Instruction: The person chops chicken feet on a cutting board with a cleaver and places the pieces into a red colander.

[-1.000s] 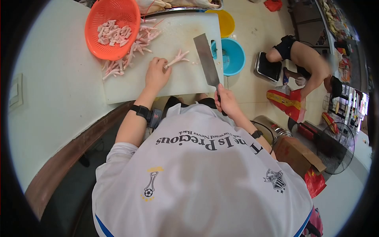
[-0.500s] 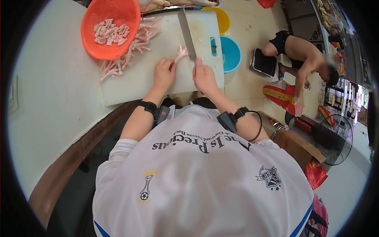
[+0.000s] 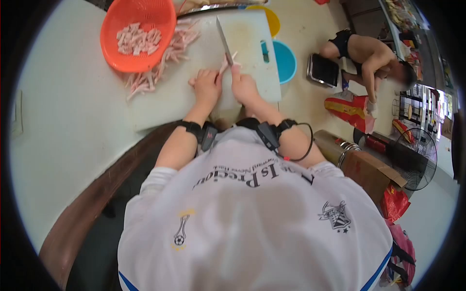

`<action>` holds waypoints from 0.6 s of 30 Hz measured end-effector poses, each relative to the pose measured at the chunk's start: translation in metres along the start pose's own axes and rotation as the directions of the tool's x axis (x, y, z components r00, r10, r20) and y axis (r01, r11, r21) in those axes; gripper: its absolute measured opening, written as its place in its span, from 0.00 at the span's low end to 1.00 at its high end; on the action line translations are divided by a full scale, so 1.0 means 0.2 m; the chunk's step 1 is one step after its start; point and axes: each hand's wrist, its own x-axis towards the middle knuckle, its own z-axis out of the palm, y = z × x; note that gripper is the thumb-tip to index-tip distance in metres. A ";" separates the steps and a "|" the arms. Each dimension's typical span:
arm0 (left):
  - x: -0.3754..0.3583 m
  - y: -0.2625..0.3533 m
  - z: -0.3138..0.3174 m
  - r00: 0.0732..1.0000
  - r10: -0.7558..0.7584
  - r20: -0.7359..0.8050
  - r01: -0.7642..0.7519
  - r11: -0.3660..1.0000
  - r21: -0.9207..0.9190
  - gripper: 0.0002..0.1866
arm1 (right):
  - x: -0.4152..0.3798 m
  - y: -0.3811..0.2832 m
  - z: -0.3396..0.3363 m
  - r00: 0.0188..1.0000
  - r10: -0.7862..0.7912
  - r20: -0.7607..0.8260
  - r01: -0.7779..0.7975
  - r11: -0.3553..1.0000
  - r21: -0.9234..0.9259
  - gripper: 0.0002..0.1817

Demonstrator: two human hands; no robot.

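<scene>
In my right hand (image 3: 243, 88) is the handle of a knife (image 3: 223, 41), its long blade pointing away from me over the white cutting board (image 3: 252, 36). The blade is against a chicken foot (image 3: 224, 65), whose toes show on both sides of it. The near end of that foot is pinched by my left hand (image 3: 207, 85), just left of the knife. A heap of chicken feet (image 3: 177, 46) lies on the board's left side. Beside and partly above the heap sits an orange colander (image 3: 112, 51) with cut pale pieces (image 3: 138, 40) in it.
Beyond the board's right edge are a blue basin (image 3: 286, 63) and a yellow basin (image 3: 273, 22), both lower down. A metal tray (image 3: 218, 7) lies along the far edge. At right, a co-worker (image 3: 369, 53) crouches by a red and yellow bag (image 3: 347, 109).
The knife has moved left and now meets the chicken foot, its blade more edge-on. My left hand has shifted slightly right, and the right hand slightly nearer to it.
</scene>
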 end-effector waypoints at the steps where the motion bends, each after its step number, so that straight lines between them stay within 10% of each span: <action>1: 0.02 0.01 0.01 1.000 0.014 -0.014 -0.014 1.000 -0.009 0.05 | 0.01 -0.04 -0.02 0.996 0.081 0.037 -0.083 0.995 0.063 0.45; 18: 0.02 -0.02 -0.06 0.990 -0.135 0.040 0.131 0.987 0.097 0.09 | -0.25 0.35 -0.03 1.000 -0.009 0.017 0.007 0.994 0.112 0.46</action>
